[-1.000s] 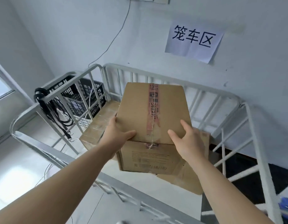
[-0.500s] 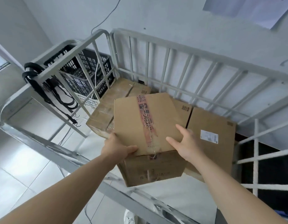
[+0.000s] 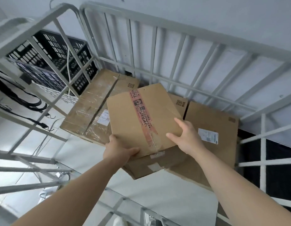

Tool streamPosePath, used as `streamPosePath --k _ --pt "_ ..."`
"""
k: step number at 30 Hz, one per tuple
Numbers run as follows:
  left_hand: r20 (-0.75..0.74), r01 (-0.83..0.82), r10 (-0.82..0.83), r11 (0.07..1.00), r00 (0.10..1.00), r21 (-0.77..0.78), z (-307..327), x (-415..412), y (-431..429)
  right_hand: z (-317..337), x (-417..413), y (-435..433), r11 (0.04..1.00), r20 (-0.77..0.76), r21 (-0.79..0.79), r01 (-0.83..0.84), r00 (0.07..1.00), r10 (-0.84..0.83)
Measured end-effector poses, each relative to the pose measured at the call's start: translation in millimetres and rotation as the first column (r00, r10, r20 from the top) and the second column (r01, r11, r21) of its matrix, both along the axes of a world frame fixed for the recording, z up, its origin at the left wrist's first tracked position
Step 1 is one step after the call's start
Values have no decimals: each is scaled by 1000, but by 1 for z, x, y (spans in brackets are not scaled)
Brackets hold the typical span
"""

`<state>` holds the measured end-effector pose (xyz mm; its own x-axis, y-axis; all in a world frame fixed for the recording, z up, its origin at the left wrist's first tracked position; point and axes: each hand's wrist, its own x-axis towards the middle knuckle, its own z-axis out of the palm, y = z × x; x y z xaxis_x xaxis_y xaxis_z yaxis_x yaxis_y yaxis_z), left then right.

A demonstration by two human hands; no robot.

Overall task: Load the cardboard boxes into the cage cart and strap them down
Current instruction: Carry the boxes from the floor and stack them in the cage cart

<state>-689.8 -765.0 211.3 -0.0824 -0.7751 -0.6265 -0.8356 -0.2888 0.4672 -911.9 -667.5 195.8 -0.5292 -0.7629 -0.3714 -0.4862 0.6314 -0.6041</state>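
I hold a cardboard box with a red tape stripe [image 3: 138,118] inside the grey cage cart [image 3: 157,30], low over its floor. My left hand [image 3: 118,151] grips the box's near left corner, thumb on top. My right hand [image 3: 186,137] grips its near right edge, thumb on the lid. Two more cardboard boxes lie in the cart: a box wrapped in clear tape [image 3: 94,103] at the back left and a flat box with a white label [image 3: 211,132] at the right. Black straps [image 3: 19,97] hang on the cart's left rail.
A black plastic crate [image 3: 59,51] stands outside the cart's left side against the wall. The cart's near rail [image 3: 43,160] runs across below my arms. White cart floor [image 3: 157,193] shows in front of the boxes. A dark mat [image 3: 280,173] lies beyond the right bars.
Both hands have lowered the taped box deeper into the cart, and my view has tipped further down. The grips are unchanged.
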Motion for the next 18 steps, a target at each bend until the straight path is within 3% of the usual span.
streamPosePath --k 9,14,18 --pt "117 150 -148 989 982 -10 -63 -46 -7 -64 -46 -17 997 8 47 61 998 -61" --pt "64 237 -237 971 969 6 -90 -49 -9 -86 -54 -17 994 6 86 72 997 -73" --pt "126 381 -364 911 923 -157 -93 -44 -26 -89 -39 -14 982 -130 35 186 975 -180"
